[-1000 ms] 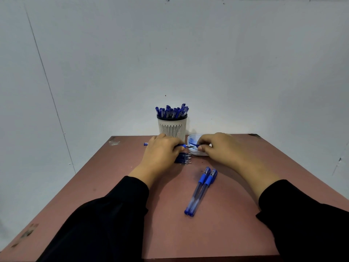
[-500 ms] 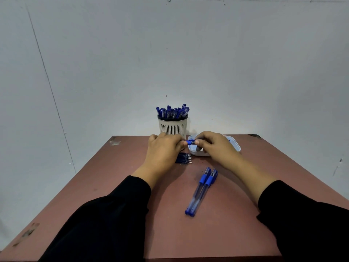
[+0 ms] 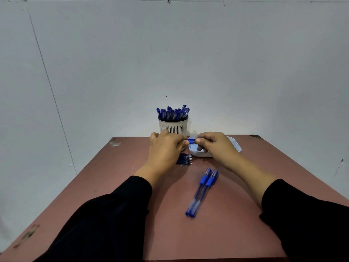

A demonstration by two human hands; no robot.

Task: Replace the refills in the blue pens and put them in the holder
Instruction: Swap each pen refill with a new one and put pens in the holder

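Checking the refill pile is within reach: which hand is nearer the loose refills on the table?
Left. The left hand is directly over the refills, partly covering them. The right hand is off to their right, over the tray. Both grip a pen.

I hold one blue pen (image 3: 191, 141) level between my fingertips, above the table. Two capped pens (image 3: 202, 191) lie side by side, touching; loose refills (image 3: 184, 159) lie bunched before the pen-filled slotted holder (image 3: 173, 125).
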